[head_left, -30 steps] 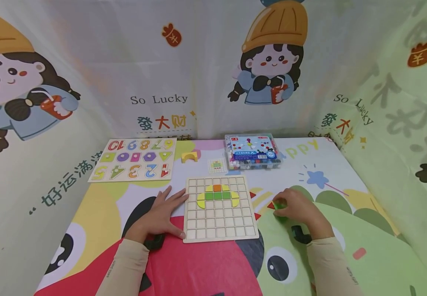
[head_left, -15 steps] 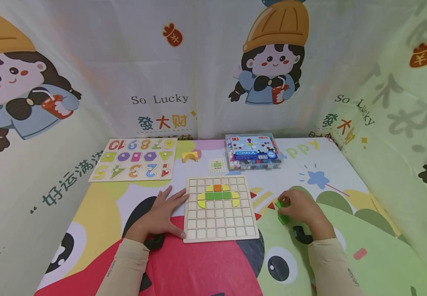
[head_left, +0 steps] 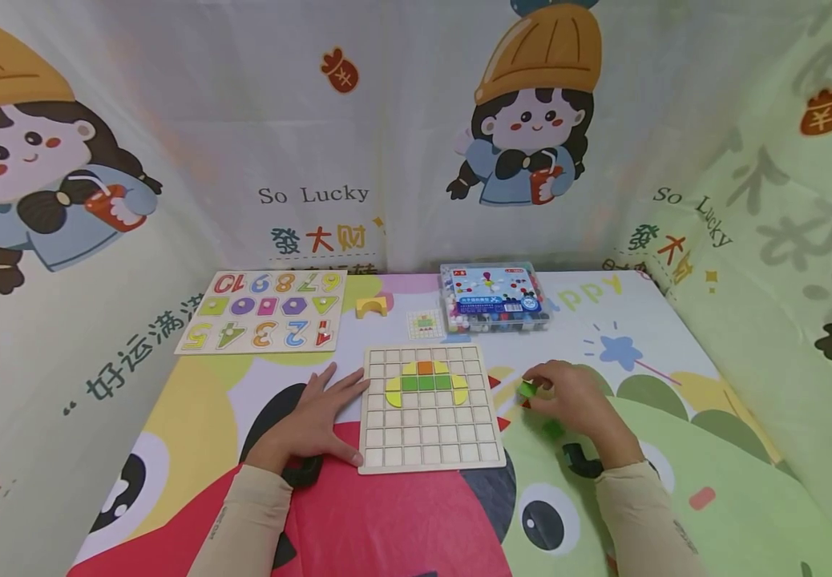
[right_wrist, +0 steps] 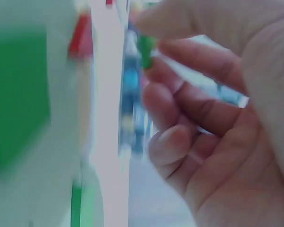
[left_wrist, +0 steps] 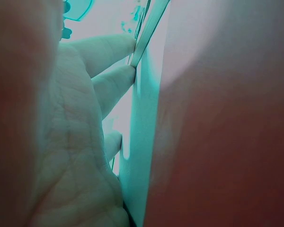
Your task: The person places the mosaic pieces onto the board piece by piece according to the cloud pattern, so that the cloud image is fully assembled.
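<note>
- Grid board [head_left: 423, 457]: coloured tiles [head_left: 434, 382] fill part of its upper half; the lower cells are bare, seemingly partway done.
- Number puzzle [head_left: 272, 308], plastic box [head_left: 495, 296]: beyond the grid board, apparently unobstructive.
- Left hand [head_left: 315, 418]: grip apart, touching the grid board's left edge.
- Right hand [head_left: 576, 394]: grip clamped on a green piece [head_left: 527, 389], right of the grid board.
- Red triangles [head_left: 504, 423]: loose, just right of the grid board.

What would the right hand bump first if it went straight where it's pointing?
Probably the upper red triangle beside the grid board, if the right hand and its green piece travel low; their height is unclear.
</note>
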Available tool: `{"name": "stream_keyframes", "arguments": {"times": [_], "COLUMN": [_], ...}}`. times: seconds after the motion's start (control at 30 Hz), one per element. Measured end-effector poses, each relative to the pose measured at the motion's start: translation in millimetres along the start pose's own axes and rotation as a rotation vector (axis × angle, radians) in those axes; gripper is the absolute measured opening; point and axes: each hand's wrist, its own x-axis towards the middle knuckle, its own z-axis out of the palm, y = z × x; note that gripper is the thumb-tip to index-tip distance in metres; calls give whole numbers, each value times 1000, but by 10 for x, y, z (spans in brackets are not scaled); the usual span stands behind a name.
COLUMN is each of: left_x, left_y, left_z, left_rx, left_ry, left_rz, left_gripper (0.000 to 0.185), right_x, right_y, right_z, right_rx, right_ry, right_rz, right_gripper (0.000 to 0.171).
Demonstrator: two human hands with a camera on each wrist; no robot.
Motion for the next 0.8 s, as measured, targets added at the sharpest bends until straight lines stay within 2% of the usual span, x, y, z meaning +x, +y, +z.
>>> {"name": "stream_keyframes", "arguments": {"times": [0.17,0.37,0.57,0.8], "left_x": [-3,-11,-12,-17], "left_y": [-12,-12,11,27], "left_z": [11,11,-11,7], "left_rx": [-3,-1,4,3], "left_ry": [-2,3,2,6], "left_rz": [8,6,4,-7], "left_gripper": [124,124,124,124], "right_x": [119,334,584,743], "right_y": [-276,-628,-890,-1122], "right_z": [79,129,279,455], "right_rx": [92,84,27,-23], "right_ry": [-8,-98,-199,-263], "right_rz": [-168,-286,-366,-387], "right_gripper": [30,32,30,26]}}
